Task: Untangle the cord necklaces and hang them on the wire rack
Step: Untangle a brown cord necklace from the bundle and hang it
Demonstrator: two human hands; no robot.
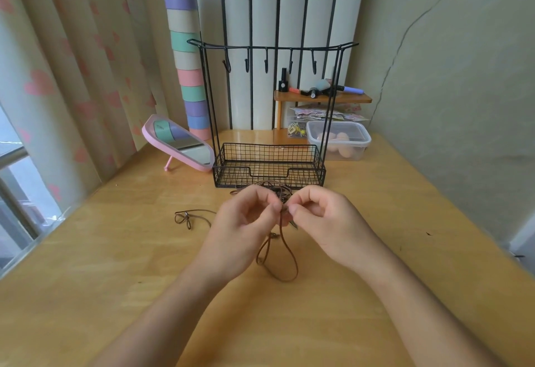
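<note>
A tangle of brown cord necklaces (282,253) lies on the wooden table in front of me. My left hand (246,219) and my right hand (321,216) pinch the knotted part between fingertips, just above the table. Loops of cord hang down below my hands, and more cord bunches behind them near the rack's base. A loose end with a small bow (185,219) trails to the left. The black wire rack (269,163) stands behind, with a basket base and a top bar carrying several bare hooks (266,62).
A pink tilting mirror (179,143) stands left of the rack. At the right are a clear lidded box (338,140) and a small wooden shelf (321,97) with cosmetics. A wall borders the table (115,265) at right, a curtain and window at left.
</note>
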